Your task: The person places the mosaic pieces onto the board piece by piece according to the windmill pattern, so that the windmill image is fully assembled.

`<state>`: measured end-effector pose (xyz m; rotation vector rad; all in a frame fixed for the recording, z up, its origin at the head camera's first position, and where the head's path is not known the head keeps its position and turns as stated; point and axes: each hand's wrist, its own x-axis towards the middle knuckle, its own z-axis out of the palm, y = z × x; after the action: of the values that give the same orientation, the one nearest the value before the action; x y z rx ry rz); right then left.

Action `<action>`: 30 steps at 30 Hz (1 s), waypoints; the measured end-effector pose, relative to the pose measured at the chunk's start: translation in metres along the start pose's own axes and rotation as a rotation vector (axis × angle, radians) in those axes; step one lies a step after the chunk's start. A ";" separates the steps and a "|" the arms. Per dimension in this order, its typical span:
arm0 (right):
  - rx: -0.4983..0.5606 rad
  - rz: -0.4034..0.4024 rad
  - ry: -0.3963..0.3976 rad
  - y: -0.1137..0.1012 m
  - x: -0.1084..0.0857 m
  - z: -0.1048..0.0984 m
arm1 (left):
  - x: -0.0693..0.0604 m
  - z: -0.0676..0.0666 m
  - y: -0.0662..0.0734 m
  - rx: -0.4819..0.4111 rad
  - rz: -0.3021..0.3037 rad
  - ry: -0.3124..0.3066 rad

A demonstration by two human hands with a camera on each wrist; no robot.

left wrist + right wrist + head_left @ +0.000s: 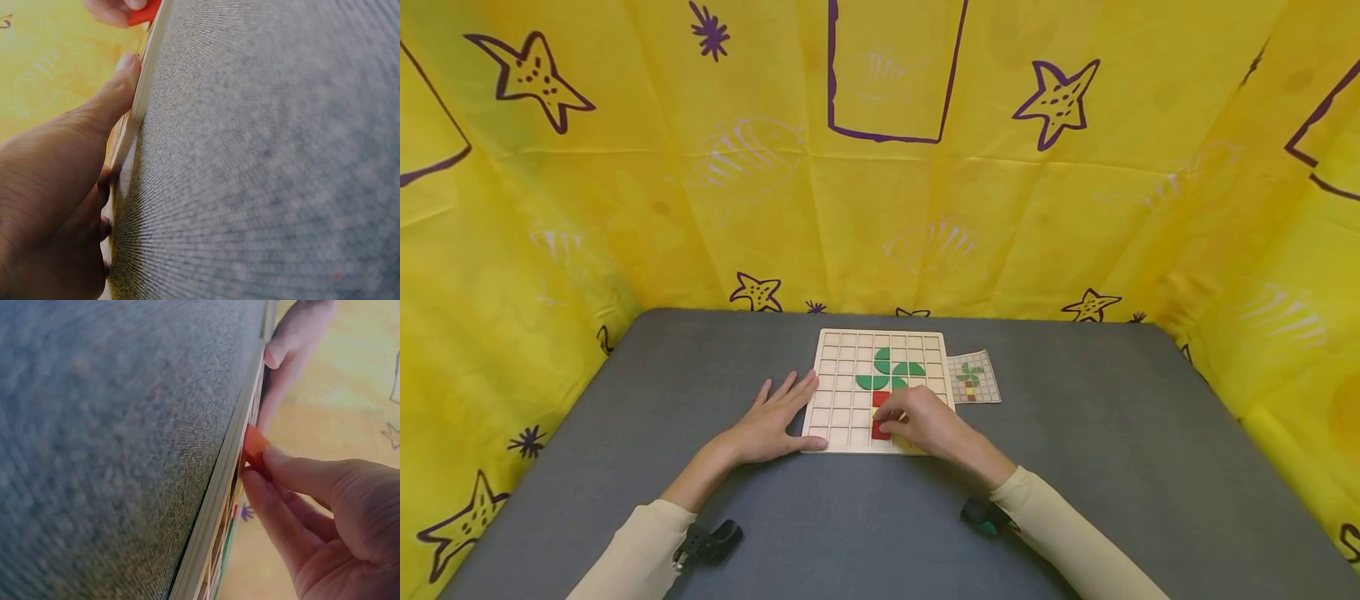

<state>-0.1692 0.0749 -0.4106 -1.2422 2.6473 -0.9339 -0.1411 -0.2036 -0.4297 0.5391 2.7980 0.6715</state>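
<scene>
A wooden grid board (842,400) lies on the table. My left hand (767,429) rests at its left side with fingers spread, the thumb on the near left corner. Over the lower middle of the grid, my right hand (932,425) pinches a red square tile (255,445) between thumb and fingers. In the right wrist view this tile is tilted against the board's near part. Further up the same column sits another red tile (881,399), with a bit of yellow below it mostly hidden by my fingers. Green quarter-round pieces (882,361) form a leafy pattern above.
To the right of the board lies a small pattern card (974,379) showing green leaves over a red and yellow stem. A grey cloth (1075,433) covers the table. Yellow fabric (880,208) with sea drawings hangs behind and at both sides.
</scene>
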 end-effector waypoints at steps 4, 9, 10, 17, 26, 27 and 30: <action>-0.009 0.008 -0.007 0.000 -0.002 0.000 | 0.000 -0.001 0.001 -0.005 -0.005 -0.002; -0.048 -0.006 0.006 -0.003 -0.004 0.001 | 0.000 -0.001 0.001 -0.005 -0.007 -0.004; -0.058 -0.012 0.011 -0.004 -0.004 0.001 | 0.000 -0.001 0.001 -0.002 -0.007 -0.004; -0.110 -0.047 0.032 -0.008 -0.005 0.003 | -0.001 0.000 0.000 0.003 -0.003 0.005; -0.143 -0.018 0.036 -0.011 -0.005 0.005 | -0.001 0.000 0.000 0.004 -0.006 0.004; -0.145 -0.017 0.038 -0.011 -0.005 0.005 | -0.001 0.000 0.000 0.005 -0.006 0.004; -0.138 -0.023 0.045 -0.011 -0.005 0.005 | -0.001 0.000 0.000 0.004 -0.004 0.005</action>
<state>-0.1571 0.0704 -0.4099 -1.2968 2.7803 -0.8041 -0.1404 -0.2036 -0.4295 0.5328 2.8046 0.6678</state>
